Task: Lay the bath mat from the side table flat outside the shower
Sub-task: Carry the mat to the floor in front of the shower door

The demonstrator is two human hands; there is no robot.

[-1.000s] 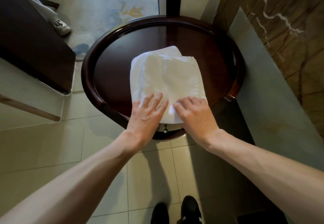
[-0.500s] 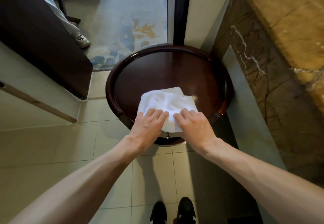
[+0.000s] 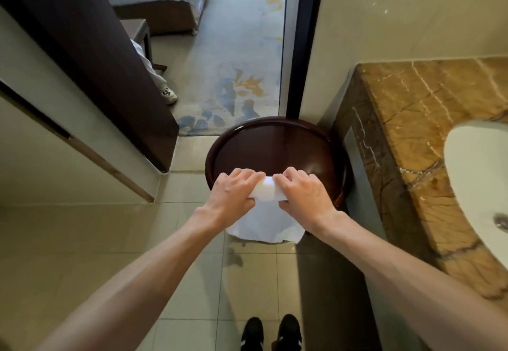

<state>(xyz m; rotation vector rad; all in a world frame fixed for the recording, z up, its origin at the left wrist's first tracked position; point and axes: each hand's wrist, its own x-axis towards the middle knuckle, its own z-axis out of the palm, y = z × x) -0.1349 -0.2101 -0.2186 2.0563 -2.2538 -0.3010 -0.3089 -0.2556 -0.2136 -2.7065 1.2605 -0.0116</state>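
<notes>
Head view shows the left hand (image 3: 233,189) and right hand (image 3: 302,194), fingers curled, gripping the top edge of the white terry bath mat (image 3: 265,224), which hangs at the near rim of the round dark wooden side table (image 3: 275,144); raising both corners evenly and apart should unfold it cleanly, and no writing is readable.

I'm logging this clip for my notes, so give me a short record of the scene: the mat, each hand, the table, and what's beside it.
bath mat: white, folded, upper fold gripped, lower part hanging in front of the table's near rim
left hand: grips the upper fold at its left end
right hand: grips the upper fold at its right end
side table: round, dark wood, raised rim
beside it: marble counter with a white sink, to the right
task state: mat not yet laid flat
</notes>
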